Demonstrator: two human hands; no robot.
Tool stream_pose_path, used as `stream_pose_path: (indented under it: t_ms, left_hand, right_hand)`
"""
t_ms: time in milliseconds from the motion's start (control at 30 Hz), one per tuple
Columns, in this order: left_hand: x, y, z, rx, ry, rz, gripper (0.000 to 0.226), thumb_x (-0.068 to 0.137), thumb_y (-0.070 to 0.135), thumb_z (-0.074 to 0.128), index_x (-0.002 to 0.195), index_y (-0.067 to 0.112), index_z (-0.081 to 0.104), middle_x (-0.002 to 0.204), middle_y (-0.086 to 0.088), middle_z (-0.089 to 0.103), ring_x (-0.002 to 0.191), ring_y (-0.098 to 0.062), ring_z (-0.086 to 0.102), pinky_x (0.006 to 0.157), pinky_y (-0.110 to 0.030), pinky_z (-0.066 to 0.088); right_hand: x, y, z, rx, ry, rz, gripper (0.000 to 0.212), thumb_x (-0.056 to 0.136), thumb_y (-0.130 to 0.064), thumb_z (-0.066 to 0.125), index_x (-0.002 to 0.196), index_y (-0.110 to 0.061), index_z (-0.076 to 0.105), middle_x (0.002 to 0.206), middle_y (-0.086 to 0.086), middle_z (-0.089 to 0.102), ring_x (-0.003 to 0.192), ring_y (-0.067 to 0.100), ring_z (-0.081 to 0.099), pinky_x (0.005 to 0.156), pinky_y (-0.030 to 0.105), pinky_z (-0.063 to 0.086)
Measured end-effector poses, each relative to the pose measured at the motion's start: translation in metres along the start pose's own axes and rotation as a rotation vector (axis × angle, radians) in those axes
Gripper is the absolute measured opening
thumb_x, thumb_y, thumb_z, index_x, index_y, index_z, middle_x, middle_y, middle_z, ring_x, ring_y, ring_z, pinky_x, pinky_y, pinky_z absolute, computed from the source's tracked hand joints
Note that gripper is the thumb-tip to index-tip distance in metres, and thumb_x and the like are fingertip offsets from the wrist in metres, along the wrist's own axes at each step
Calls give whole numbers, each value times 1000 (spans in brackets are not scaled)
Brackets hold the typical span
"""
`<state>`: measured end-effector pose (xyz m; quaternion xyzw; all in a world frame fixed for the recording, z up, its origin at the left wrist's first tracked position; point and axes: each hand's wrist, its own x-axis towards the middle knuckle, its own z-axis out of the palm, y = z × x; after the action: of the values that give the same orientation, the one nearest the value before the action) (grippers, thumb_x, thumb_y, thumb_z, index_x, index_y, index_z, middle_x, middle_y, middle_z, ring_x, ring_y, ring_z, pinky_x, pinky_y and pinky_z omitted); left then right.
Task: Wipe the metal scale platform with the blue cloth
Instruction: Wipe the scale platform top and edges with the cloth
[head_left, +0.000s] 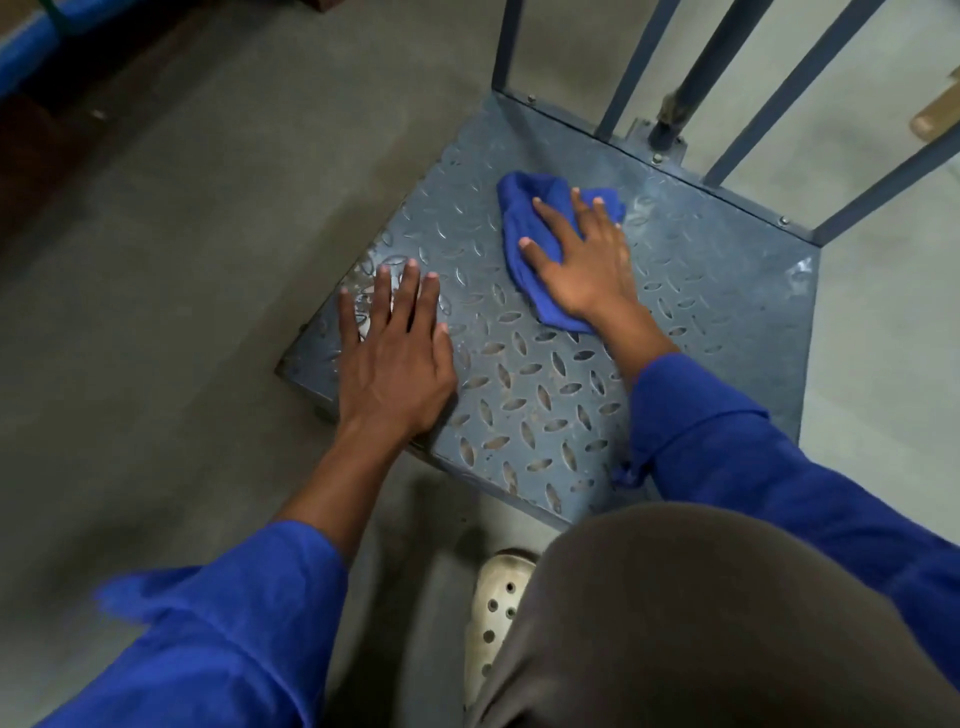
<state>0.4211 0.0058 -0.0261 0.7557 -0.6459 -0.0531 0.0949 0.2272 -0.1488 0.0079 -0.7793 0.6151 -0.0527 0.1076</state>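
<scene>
Across platform (545, 395), near and right parts free; far edge fenced by upright bars (636, 67); left corner under left hand (395, 364)

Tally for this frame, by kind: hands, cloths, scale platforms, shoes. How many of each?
Hands: 2 (left hand, right hand)
Blue cloth: 1
Metal scale platform: 1
Shoe: 1
Total: 5

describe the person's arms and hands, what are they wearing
Both arms wear loose, bright blue long sleeves. The left sleeve and the right sleeve end partway along the forearms, leaving the wrists bare, and the right cuff hangs loose. The left hand and right hand are bare: no gloves, rings, watch or bracelet show.
</scene>
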Motion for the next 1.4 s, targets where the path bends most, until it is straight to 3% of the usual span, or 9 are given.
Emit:
stream_pose_path:
  t_ms: [200,333,500,700,900,1033,1200,1400]
  left_hand:
    - [36,-6,4,-5,-13,65,68,107,48,9,170,24,9,179,1,2,165,-22,-2,131,-58,-5]
    - [60,-5,5,-11,7,93,66,108,49,14,170,25,13,178,1,6,165,-23,0,131,-56,-5]
    - [103,-5,4,-32,-24,163,68,108,51,16,170,23,13,178,1,6,165,-21,0,132,-52,-3]
    - [154,13,8,-54,-37,157,69,106,40,14,169,13,17,178,-4,11,165,-24,6,132,-48,-1]
    - [158,25,14,-41,16,131,66,107,36,20,169,12,18,178,-5,13,165,-22,7,133,-50,7]
    - [159,27,12,-18,-5,119,65,108,36,22,169,13,15,178,-4,10,165,-21,4,133,-50,7]
    - [157,26,7,-4,-20,115,65,109,36,21,169,13,14,178,-5,8,165,-21,2,133,-51,11]
    - [156,30,4,-22,-28,115,66,109,35,22,170,12,10,178,-4,4,165,-21,-2,132,-51,10]
  right_hand:
    - [-60,-10,17,-8,-24,-284,67,101,-72,31,163,-48,26,177,-6,11,164,23,2,133,48,6]
    - [-18,14,9,-1,18,-168,67,100,-73,32,162,-47,28,176,-3,15,164,26,7,132,52,11]
    - [51,17,4,19,37,51,71,98,-75,26,163,-46,26,177,3,12,164,29,4,132,52,6]
    - [8,4,16,-10,59,-90,65,103,-70,30,163,-45,27,177,-4,12,164,25,5,132,50,8]
    - [65,45,4,34,138,128,68,99,-73,30,161,-44,35,175,0,21,163,30,13,129,56,18]
    - [118,7,6,59,59,187,67,101,-73,31,163,-49,24,177,-4,5,164,27,-1,132,54,3]
    - [94,10,1,0,-22,1,64,105,-71,28,164,-46,21,177,-9,2,164,21,-5,133,49,1]
    - [73,57,-4,-6,51,42,65,105,-68,31,163,-39,31,177,-2,14,164,28,6,132,55,10]
